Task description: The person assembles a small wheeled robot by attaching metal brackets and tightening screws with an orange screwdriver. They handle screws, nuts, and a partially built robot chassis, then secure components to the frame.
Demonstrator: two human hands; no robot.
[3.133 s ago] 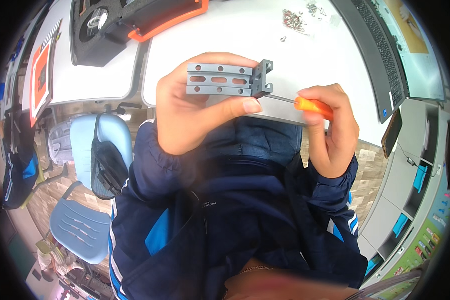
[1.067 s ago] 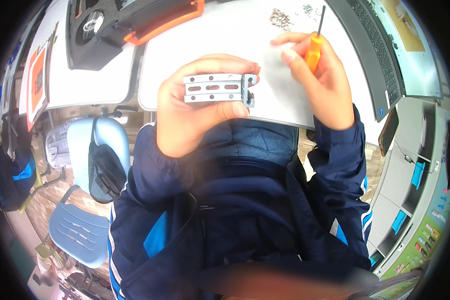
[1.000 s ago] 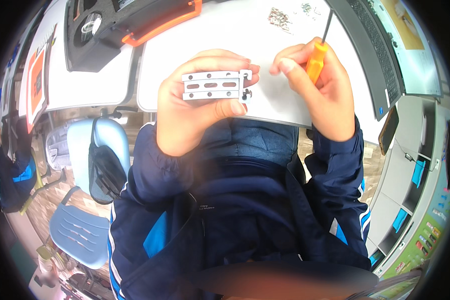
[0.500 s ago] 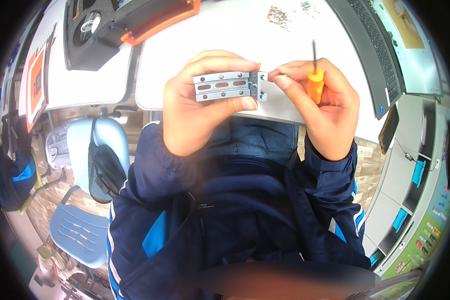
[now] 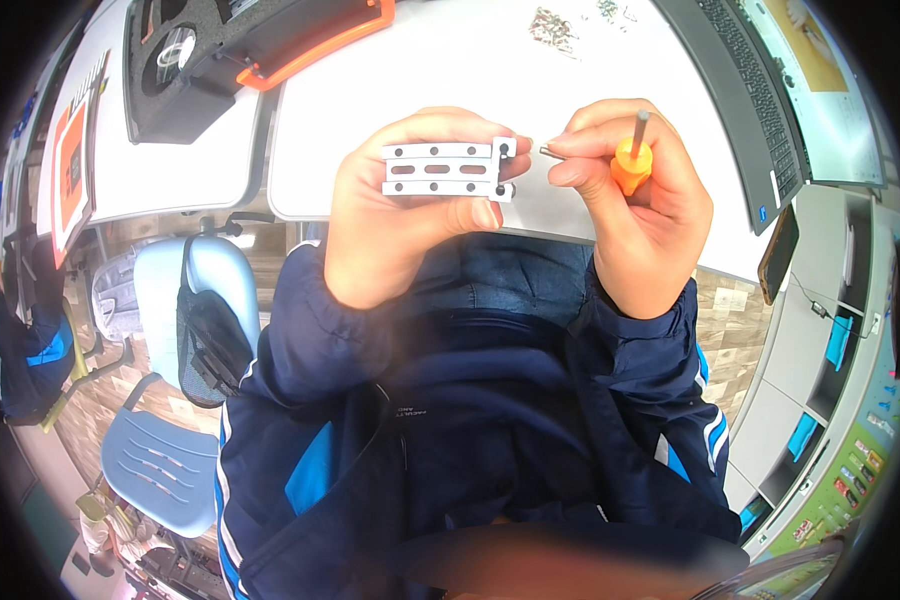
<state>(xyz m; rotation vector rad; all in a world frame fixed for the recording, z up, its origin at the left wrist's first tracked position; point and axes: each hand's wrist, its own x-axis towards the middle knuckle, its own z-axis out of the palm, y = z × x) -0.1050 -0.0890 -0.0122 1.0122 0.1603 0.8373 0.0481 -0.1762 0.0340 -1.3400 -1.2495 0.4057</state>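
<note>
"White tabletop (image 5: 340, 85) is filling the background, with loose hardware (image 5: 553, 32) lying in a pile at its far side and a laptop (image 5: 735, 115) standing at the right. Where's the bracket?"

"Over the near table edge, in the left hand (image 5: 375, 230). That hand is curling only as far as the bracket (image 5: 419, 170) lets it: fingers are running along the top edge, thumb is pressing the bottom one."

"And the right hand (image 5: 655, 225)?"

"Thumb and forefinger are pinching what looks like a screw (image 5: 552, 153), just apart from the bracket. The other fingers are folding round the screwdriver (image 5: 631, 168), shaft pointing up."

"How's the bracket handling, do you reckon?"

"I'm guessing light, stiff metal, not fragile, perhaps a bit slick. Gripping its long edges is leaving the slots and end plate uncovered, so that's a sound hold. The screw is looking fiddlier: tiny, hard, easily dropped. I'd be pinching it near its head, though I can't tell which end is showing."
</note>
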